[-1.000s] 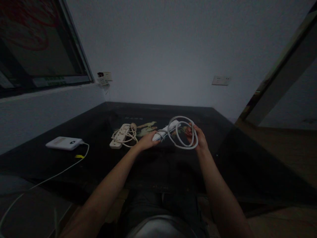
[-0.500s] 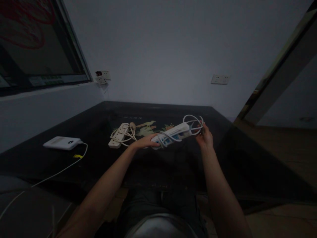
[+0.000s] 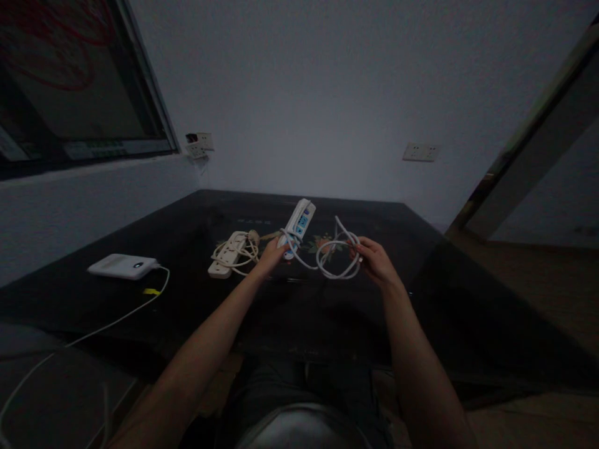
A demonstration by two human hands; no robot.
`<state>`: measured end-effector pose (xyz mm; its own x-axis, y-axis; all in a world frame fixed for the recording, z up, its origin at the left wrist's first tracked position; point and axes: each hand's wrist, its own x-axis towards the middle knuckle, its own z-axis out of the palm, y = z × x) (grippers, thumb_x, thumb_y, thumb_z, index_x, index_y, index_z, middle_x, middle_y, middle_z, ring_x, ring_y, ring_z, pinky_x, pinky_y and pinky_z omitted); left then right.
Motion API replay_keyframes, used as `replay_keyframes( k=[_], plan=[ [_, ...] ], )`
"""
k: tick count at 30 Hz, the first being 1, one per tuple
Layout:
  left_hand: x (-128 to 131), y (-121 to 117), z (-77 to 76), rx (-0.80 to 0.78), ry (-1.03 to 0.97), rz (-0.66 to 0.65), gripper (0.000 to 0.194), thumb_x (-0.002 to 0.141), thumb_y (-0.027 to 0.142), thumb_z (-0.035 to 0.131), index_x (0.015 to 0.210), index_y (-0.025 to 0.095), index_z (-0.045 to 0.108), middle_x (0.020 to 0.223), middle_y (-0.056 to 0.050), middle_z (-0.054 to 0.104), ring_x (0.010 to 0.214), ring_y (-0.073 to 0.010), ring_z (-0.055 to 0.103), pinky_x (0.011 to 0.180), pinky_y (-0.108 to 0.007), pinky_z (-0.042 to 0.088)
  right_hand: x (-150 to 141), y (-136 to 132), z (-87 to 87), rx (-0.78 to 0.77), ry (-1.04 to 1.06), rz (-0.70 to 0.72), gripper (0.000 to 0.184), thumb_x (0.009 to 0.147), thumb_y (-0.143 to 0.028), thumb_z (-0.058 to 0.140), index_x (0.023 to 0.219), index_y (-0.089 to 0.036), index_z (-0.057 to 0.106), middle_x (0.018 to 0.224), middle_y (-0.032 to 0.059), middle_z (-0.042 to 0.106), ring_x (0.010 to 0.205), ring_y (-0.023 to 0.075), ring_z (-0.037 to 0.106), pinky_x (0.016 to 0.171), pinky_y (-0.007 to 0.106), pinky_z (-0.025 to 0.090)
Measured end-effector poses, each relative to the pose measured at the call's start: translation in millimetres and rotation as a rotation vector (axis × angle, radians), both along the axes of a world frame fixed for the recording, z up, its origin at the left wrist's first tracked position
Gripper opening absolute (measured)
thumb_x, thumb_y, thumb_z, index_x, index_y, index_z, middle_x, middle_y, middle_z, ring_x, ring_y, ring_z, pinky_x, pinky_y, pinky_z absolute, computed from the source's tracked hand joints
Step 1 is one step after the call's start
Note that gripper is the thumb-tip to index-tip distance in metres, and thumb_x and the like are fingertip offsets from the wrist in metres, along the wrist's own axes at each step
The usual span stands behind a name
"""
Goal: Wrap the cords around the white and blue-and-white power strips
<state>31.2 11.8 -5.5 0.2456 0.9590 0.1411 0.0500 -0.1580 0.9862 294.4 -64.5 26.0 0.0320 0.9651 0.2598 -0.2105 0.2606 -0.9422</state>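
Observation:
A white power strip with blue sockets is gripped near its lower end by my left hand, its far end tilted up and away. Its grey-white cord hangs in loose loops to the right of the strip. My right hand pinches these loops at their right side. One stretch of cord still crosses the strip near my left fingers. Left of my left hand, a second power strip, cream-coloured, lies on the table with its own cord bundled over it.
The black table carries a printed flower pattern. On its left lies a white box-like device with a cable running off the near edge and a yellow tag. Wall sockets are on the wall behind.
The blue-socketed strip has swung from slanting rightward to pointing away and up. The cord loops have come off its far end and spread rightward; my right hand has moved slightly left and lower.

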Motion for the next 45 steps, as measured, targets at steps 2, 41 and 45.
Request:
replay_keyframes(
  k=[2, 41, 45],
  plan=[
    [-3, 4, -2.8, -0.006, 0.064, 0.033, 0.044, 0.073, 0.040, 0.064, 0.105, 0.010, 0.057, 0.082, -0.008, 0.066, 0.059, -0.0158, 0.059, 0.047, -0.025, 0.047, 0, -7, 8.5, 0.086, 0.066, 0.004, 0.024, 0.063, -0.036, 0.074, 0.081, -0.020, 0.069, 0.058, -0.0032, 0.054, 0.053, 0.0095, 0.046, 0.050, 0.022, 0.036],
    [1, -3, 0.7, 0.121, 0.148, -0.025, 0.043, 0.074, 0.044, 0.061, 0.104, 0.013, 0.058, 0.090, -0.008, 0.070, 0.073, -0.0208, 0.065, 0.063, -0.030, 0.051, 7, -19, 6.7, -0.185, -0.094, 0.326, 0.031, 0.054, -0.040, 0.078, 0.069, -0.014, 0.071, 0.053, 0.0007, 0.058, 0.043, 0.0078, 0.044, 0.038, 0.020, 0.031],
    [5, -2, -4.0, 0.154, 0.254, -0.007, 0.041, 0.072, 0.037, 0.063, 0.105, 0.013, 0.060, 0.099, -0.009, 0.069, 0.090, -0.0244, 0.064, 0.079, -0.034, 0.050, 3, -26, 14.5, -0.059, 0.048, 0.309, 0.036, 0.050, -0.048, 0.078, 0.062, -0.017, 0.064, 0.043, -0.0044, 0.044, 0.036, 0.0055, 0.031, 0.035, 0.021, 0.023]
  ],
)
